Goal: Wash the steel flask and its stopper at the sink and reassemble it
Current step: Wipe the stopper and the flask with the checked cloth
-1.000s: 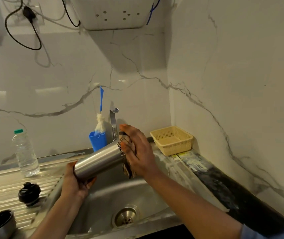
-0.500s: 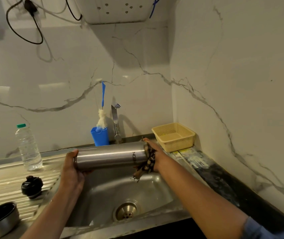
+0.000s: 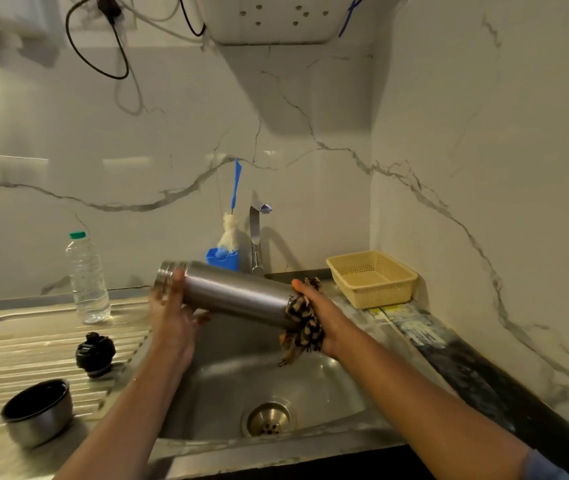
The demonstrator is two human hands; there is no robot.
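"Steel flask (image 3: 234, 292) was up over the sink (image 3: 328, 393), lying almost level, threaded mouth end to the left and a touch higher than the base," I called from my desk.

"Who had it?" the spotter asked.

"Both of them. Left hand (image 3: 172, 320) was wrapped round the body just below the mouth, fingers curled over the top, thumb underneath. Right hand (image 3: 324, 313) was closed on a checked cloth (image 3: 302, 327), bunched against the base end, with a tail of it hanging toward the basin."

"And the stopper?"

"Black stopper (image 3: 95, 353) was off, standing on the ribbed drainboard (image 3: 16, 348) left of the basin, well apart from the flask. 1 steel cup (image 3: 37, 412) sat nearer me on the same board, its dark inside showing, and 1 clear water bottle (image 3: 87, 278) with a green cap stood at the back of it."

"What was behind the flask?"

"Tap (image 3: 256, 237) stood at the wall, a blue holder (image 3: 222, 259) just beside it carrying a brush (image 3: 229, 230), and a yellow basket (image 3: 390, 292) sat on the counter to the right."
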